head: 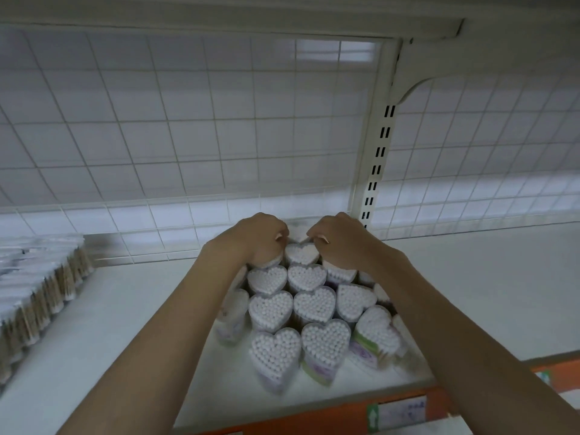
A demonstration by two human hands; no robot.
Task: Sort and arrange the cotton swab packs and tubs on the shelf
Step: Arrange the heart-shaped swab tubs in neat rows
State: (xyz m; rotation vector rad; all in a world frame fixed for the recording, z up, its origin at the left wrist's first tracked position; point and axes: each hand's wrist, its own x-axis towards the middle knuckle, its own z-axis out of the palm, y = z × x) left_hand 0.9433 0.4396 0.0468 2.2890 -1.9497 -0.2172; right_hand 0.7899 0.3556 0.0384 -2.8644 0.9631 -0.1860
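Head view: we curl our left hand (258, 238) and right hand (337, 240) around the far heart-shaped tubs (302, 253) clustered mid-shelf (486, 293); swab packs (37, 287) lie far left.

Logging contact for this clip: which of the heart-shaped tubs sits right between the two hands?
The rearmost heart-shaped tub, at the back of the cluster; the left hand and right hand flank it there, the other tubs lie nearer the shelf's front edge.
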